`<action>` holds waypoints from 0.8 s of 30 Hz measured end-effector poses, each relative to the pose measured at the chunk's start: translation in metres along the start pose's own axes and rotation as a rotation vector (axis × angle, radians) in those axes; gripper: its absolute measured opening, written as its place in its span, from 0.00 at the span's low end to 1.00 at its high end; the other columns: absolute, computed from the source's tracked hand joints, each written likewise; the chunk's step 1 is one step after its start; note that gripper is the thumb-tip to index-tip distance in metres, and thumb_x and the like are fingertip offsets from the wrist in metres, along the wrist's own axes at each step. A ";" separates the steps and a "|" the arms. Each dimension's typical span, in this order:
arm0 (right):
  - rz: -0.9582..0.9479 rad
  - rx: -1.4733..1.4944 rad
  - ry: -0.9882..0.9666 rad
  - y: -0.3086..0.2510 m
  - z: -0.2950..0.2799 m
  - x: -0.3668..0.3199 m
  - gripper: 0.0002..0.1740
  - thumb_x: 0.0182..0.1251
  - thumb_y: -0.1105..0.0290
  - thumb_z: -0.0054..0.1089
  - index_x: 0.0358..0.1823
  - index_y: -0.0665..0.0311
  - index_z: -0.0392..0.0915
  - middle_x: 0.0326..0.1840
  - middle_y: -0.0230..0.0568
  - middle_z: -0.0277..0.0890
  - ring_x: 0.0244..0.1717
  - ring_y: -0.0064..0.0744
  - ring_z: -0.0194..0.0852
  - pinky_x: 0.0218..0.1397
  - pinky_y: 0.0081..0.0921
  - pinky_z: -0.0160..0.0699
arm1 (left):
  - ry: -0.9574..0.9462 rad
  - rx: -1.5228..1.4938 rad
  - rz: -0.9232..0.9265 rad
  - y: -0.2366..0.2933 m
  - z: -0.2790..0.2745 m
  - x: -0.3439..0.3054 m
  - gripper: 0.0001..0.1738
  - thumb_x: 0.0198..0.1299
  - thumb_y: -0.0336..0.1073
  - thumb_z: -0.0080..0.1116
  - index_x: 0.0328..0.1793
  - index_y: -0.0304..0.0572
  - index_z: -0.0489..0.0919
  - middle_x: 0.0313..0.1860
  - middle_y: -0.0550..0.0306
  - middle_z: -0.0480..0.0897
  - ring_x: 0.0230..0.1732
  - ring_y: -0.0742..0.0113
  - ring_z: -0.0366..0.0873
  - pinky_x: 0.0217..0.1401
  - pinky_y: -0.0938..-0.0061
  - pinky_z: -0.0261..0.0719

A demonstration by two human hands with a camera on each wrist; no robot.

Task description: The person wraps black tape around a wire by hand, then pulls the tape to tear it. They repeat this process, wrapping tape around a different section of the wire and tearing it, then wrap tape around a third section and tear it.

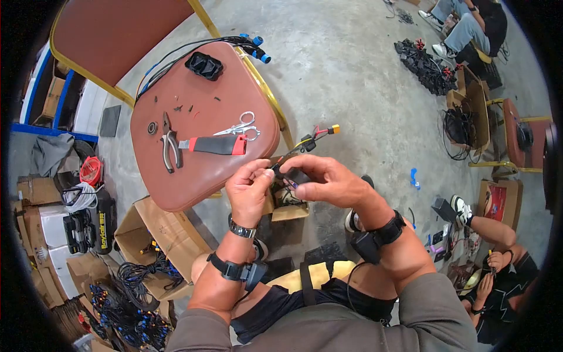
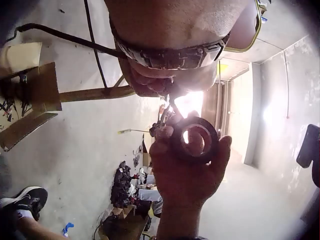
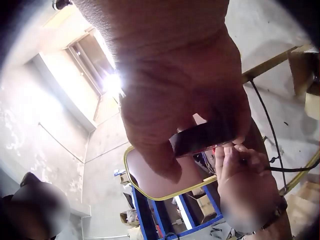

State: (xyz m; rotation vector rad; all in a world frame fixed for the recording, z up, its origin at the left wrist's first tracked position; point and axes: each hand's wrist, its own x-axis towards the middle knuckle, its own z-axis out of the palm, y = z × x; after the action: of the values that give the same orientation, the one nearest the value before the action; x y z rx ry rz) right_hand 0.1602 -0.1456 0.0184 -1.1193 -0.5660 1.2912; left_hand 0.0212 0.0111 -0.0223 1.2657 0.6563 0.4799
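Note:
The right hand (image 1: 331, 179) holds a roll of black tape (image 1: 298, 175) between thumb and fingers. In the left wrist view the tape roll (image 2: 214, 142) shows as a ring against the right hand (image 2: 185, 175). The left hand (image 1: 247, 190) pinches a thin cable beside the roll, its fingertips close to the right hand's. Beyond the hands the cable runs to a yellow connector (image 1: 335, 129). In the right wrist view the roll (image 3: 205, 137) is edge-on under the right hand (image 3: 180, 90), near the left hand (image 3: 247, 187). Fingers partly hide the wire.
A brown chair seat (image 1: 193, 176) bears pliers (image 1: 170, 144), a red-black cutter (image 1: 217, 145), scissors (image 1: 243, 126), a black tray (image 1: 204, 66) and cables. Open cardboard boxes (image 1: 138, 226) stand below. Cable piles (image 1: 132, 314) lie at lower left; people sit at the right.

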 end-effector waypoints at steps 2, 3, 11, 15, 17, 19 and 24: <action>-0.022 0.001 -0.052 -0.007 -0.005 -0.003 0.36 0.57 0.76 0.74 0.68 0.64 0.69 0.50 0.30 0.77 0.51 0.20 0.74 0.56 0.23 0.76 | -0.030 0.052 0.014 -0.001 0.000 0.001 0.13 0.62 0.22 0.64 0.53 0.35 0.84 0.30 0.66 0.81 0.24 0.82 0.71 0.24 0.85 0.67; -0.021 0.001 -0.051 -0.007 -0.007 -0.003 0.36 0.57 0.76 0.74 0.68 0.64 0.69 0.50 0.30 0.77 0.51 0.20 0.74 0.56 0.23 0.76 | -0.063 0.104 0.028 -0.001 0.000 0.001 0.14 0.62 0.23 0.64 0.54 0.35 0.84 0.31 0.67 0.80 0.25 0.82 0.71 0.25 0.85 0.68; 0.024 0.125 -0.104 -0.014 -0.015 -0.006 0.41 0.54 0.81 0.73 0.72 0.66 0.65 0.50 0.32 0.77 0.52 0.22 0.76 0.58 0.26 0.78 | -0.228 0.435 0.061 0.005 0.002 -0.002 0.12 0.63 0.28 0.64 0.51 0.32 0.85 0.33 0.60 0.84 0.33 0.76 0.78 0.40 0.77 0.78; 0.008 0.114 -0.104 -0.009 -0.024 -0.005 0.40 0.56 0.77 0.75 0.70 0.66 0.67 0.49 0.32 0.78 0.52 0.23 0.76 0.58 0.25 0.78 | -0.320 0.436 0.061 0.012 0.006 -0.003 0.12 0.65 0.30 0.62 0.50 0.32 0.86 0.37 0.57 0.86 0.39 0.73 0.81 0.44 0.75 0.79; -0.011 0.038 -0.064 -0.007 -0.030 -0.006 0.38 0.58 0.69 0.77 0.68 0.66 0.69 0.50 0.33 0.78 0.50 0.22 0.77 0.54 0.24 0.79 | -0.351 0.438 0.076 0.012 0.006 -0.003 0.11 0.65 0.31 0.62 0.50 0.32 0.86 0.38 0.56 0.87 0.41 0.73 0.82 0.45 0.75 0.79; 0.033 -0.040 -0.034 -0.016 -0.032 -0.007 0.36 0.59 0.60 0.78 0.65 0.66 0.72 0.48 0.34 0.79 0.46 0.22 0.77 0.48 0.24 0.79 | -0.391 0.457 0.066 0.010 0.005 -0.004 0.11 0.66 0.31 0.62 0.50 0.31 0.86 0.39 0.56 0.87 0.41 0.72 0.82 0.47 0.74 0.79; 0.091 -0.312 0.008 -0.016 -0.031 -0.005 0.38 0.54 0.54 0.82 0.60 0.68 0.77 0.45 0.33 0.79 0.46 0.23 0.75 0.49 0.26 0.78 | -0.436 0.551 0.029 0.009 0.006 -0.007 0.10 0.64 0.30 0.63 0.47 0.33 0.86 0.36 0.52 0.86 0.37 0.64 0.83 0.45 0.71 0.79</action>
State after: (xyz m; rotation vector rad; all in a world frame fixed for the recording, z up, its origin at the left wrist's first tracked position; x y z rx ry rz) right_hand 0.1930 -0.1590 0.0216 -1.4204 -0.7350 1.3045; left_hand 0.0204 0.0047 -0.0114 1.8322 0.4059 0.0277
